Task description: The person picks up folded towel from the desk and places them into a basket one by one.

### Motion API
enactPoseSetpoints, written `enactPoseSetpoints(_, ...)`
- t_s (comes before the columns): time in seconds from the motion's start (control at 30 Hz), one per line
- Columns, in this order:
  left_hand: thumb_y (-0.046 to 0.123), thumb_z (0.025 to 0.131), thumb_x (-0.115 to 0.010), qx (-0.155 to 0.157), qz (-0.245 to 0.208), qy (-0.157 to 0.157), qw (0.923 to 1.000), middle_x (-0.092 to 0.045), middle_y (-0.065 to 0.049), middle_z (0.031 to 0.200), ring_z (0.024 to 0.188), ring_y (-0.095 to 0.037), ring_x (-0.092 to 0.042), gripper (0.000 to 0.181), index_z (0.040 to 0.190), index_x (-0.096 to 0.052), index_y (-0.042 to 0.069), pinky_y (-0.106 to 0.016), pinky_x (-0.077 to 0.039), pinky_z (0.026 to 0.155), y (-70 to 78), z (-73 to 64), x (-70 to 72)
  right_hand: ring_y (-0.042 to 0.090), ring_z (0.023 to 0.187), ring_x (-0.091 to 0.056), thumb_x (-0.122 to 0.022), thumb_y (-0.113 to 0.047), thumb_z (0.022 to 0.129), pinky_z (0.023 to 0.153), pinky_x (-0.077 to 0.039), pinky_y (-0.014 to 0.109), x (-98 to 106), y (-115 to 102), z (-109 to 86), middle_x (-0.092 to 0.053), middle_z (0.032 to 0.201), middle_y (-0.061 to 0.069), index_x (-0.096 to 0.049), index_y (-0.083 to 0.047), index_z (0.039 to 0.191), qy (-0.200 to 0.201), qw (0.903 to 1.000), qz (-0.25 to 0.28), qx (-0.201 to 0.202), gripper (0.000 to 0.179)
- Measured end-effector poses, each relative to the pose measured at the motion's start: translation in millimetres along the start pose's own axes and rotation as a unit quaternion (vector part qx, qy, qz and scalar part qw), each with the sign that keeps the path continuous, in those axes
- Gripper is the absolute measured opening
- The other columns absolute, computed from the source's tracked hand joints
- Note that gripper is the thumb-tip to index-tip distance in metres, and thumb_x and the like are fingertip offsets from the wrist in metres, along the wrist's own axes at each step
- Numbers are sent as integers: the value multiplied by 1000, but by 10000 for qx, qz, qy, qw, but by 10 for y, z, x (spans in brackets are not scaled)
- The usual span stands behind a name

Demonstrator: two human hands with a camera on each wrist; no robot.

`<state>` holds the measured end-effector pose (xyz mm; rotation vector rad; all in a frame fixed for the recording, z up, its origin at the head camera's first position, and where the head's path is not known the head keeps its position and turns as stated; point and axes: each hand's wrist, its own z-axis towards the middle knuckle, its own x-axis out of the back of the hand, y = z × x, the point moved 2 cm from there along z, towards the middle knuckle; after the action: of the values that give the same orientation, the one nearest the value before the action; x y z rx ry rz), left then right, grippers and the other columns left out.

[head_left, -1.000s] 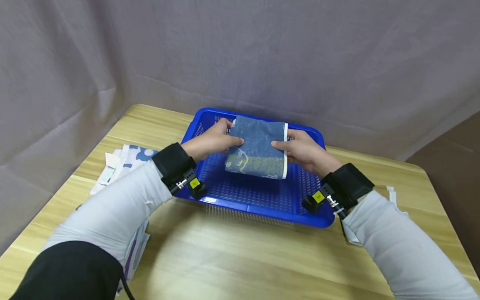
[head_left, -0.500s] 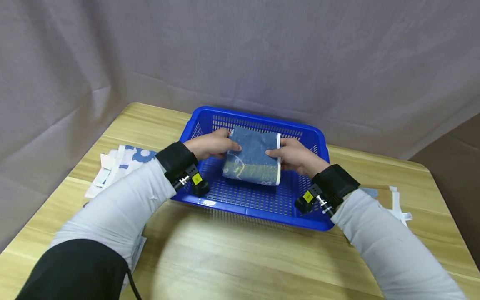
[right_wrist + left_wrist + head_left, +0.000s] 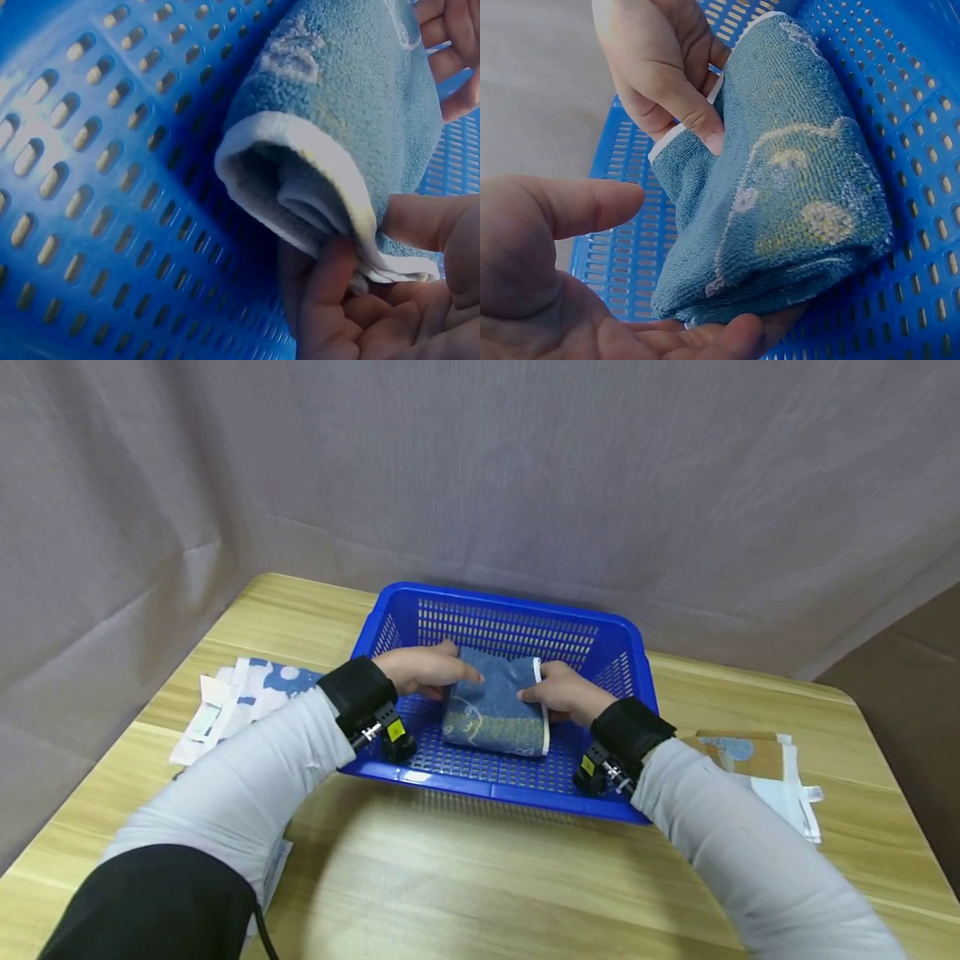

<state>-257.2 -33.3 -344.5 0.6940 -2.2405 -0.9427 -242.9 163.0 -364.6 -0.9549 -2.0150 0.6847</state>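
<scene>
A folded blue towel with a yellowish band, pale design and white-bound edge is inside the blue perforated basket. My right hand pinches its white-edged end, thumb on top and fingers tucked beneath, as the right wrist view shows; the towel's layers gape there in a loop. At the opposite end is my left hand. In the left wrist view the thumb of this hand is lifted away from the cloth, while its outstretched fingers lie under the towel's lower edge.
Left of the basket lies a white cloth with blue patterns, partly behind the left forearm. A folded brown, blue and white cloth is on the wooden table at right. A grey curtain hangs behind.
Both hands have brought the towel down and toward me, deeper into the basket. The left thumb has come off the towel. The right forearm has shifted left, exposing more of the right-hand cloth.
</scene>
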Motion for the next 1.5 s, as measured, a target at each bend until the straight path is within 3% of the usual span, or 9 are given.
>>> enactPoseSetpoints(0.2,30,90,-58,86,24,19,10000,-3,-14,151,120,-33,-36,87,145,3,3,-40,-40,95,-7,24,8,17,72,-58,-57,-6,90,69,-51,33,-3,-6,30,-53,92,11,-44,6,116,93,9997,-118,-167,31)
enactPoseSetpoints(0.37,30,91,-56,-44,147,-13,9999,-1,-15,151,119,-35,-37,85,145,3,2,-44,-39,96,9,30,39,19,71,-55,-60,-9,88,68,-50,35,49,-56,65,-47,103,17,-33,8,124,219,9979,-586,-161,48)
enactPoseSetpoints(0.6,33,91,-56,-676,596,72,9959,-18,-19,146,125,-32,-30,74,141,-12,1,-52,-33,98,143,-51,84,31,104,-48,-59,-15,90,85,-47,45,221,-145,44,-26,140,25,-16,9,139,287,9938,-1074,66,70)
enactPoseSetpoints(0.8,34,92,-54,-1378,1194,269,9829,-40,-15,133,117,-25,-40,60,138,-25,7,-45,-36,97,321,-309,71,34,92,-55,-58,-20,91,89,-42,49,306,-244,-104,-30,138,23,-22,2,140,446,9883,-1415,363,65)
enactPoseSetpoints(0.9,34,92,-54,-1782,1542,438,9708,-50,-11,123,107,-21,-48,52,135,-33,11,-41,-42,90,403,-515,46,29,83,-55,-58,-21,91,85,-42,48,335,-268,-206,-44,123,19,-27,-2,139,592,9869,-1389,558,60)
enactPoseSetpoints(1.03,33,92,-54,-2375,2100,750,9455,-57,-7,115,99,-17,-54,42,128,-43,12,-37,-46,84,427,-799,25,23,78,-54,-56,-20,92,77,-45,40,367,-297,-375,-52,104,16,-36,-3,135,843,9825,-1367,943,50)
enactPoseSetpoints(1.27,30,91,-56,-2901,3022,1621,8935,-62,-2,106,94,-13,-55,32,117,-56,10,-38,-48,80,95,-1221,36,23,75,-56,-57,-12,90,63,-44,34,408,-319,-716,-61,94,16,-57,-2,114,1490,9516,-1628,2138,26)
enactPoseSetpoints(1.37,29,90,-58,-2904,3209,1906,8811,-62,-5,108,99,-15,-55,34,116,-58,6,-40,-47,84,-112,-1317,14,24,76,-55,-56,-12,91,65,-46,35,428,-264,-902,-60,97,15,-59,-2,111,1603,9453,-1578,2361,23)
enactPoseSetpoints(1.5,27,89,-61,-2965,3205,2035,8763,-61,-8,113,107,-19,-51,36,116,-57,3,-43,-44,89,-365,-1355,-45,24,80,-56,-55,-21,93,67,-47,37,473,-138,-1169,-60,104,12,-59,-6,112,1782,9464,-1413,2295,25)
